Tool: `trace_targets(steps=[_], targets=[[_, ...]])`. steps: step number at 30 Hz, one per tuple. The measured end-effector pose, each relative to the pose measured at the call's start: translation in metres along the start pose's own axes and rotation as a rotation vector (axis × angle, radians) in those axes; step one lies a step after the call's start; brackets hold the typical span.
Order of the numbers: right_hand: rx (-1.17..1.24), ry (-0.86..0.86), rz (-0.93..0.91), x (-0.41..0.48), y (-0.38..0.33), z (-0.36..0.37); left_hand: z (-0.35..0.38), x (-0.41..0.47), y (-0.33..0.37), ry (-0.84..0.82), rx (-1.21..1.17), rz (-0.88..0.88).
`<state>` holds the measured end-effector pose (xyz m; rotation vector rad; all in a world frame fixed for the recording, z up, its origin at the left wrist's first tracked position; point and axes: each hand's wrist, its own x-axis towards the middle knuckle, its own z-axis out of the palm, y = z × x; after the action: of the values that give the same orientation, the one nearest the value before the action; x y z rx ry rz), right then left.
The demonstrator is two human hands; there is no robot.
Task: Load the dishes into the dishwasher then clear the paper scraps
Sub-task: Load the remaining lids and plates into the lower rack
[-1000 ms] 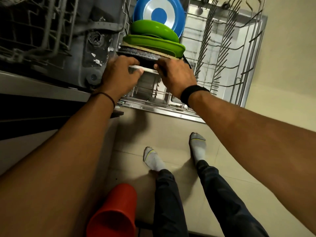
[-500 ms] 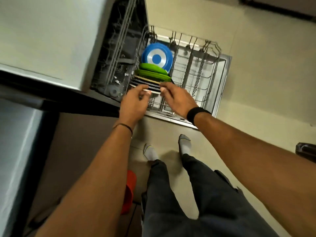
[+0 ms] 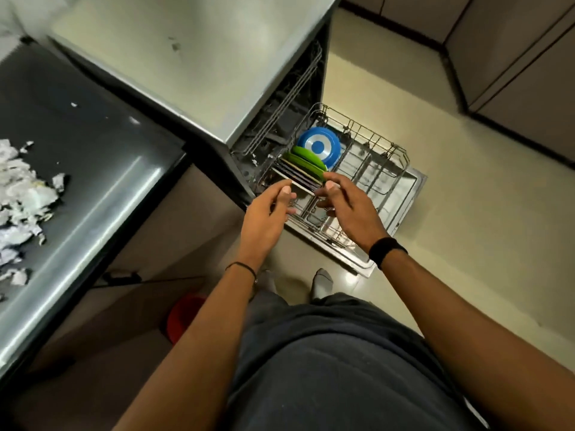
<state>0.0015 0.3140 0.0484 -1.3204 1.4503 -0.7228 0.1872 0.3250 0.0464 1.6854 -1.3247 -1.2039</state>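
Observation:
The dishwasher's lower rack [image 3: 384, 169] is pulled out over the floor. In its left part stand a blue plate [image 3: 319, 146], two green plates [image 3: 306, 159] and several dark flat plates [image 3: 297, 175] in a row. My left hand [image 3: 269, 209] and my right hand [image 3: 342, 202] hover just above the nearest plates, fingers spread, with nothing held. A heap of torn white paper scraps [image 3: 21, 194] lies on the dark counter [image 3: 93, 169] at the far left.
The dishwasher's steel top [image 3: 193, 57] juts out beside the counter. A red bin [image 3: 183, 317] stands on the floor by my left leg. My socked feet are in front of the open dishwasher door [image 3: 407, 194]. Brown cabinets [image 3: 513, 73] line the right.
Both hands have let go of the front plate and drawn back from the rack. My head has risen, so the counter and paper scraps have come into view.

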Motion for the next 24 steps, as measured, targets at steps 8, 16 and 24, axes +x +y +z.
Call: trace_targets(steps=[8, 16, 24], targets=[[0.126, -0.258, -0.079, 0.01, -0.057, 0.051, -0.066, -0.037, -0.017, 0.301, -0.223, -0.031], [0.165, -0.519, -0.152, -0.009, -0.132, 0.195, -0.193, -0.121, -0.056, 0.626, -0.449, -0.042], [0.081, -0.827, -0.269, -0.081, -0.187, 0.358, -0.312, -0.241, -0.117, 0.982, -0.573, -0.084]])
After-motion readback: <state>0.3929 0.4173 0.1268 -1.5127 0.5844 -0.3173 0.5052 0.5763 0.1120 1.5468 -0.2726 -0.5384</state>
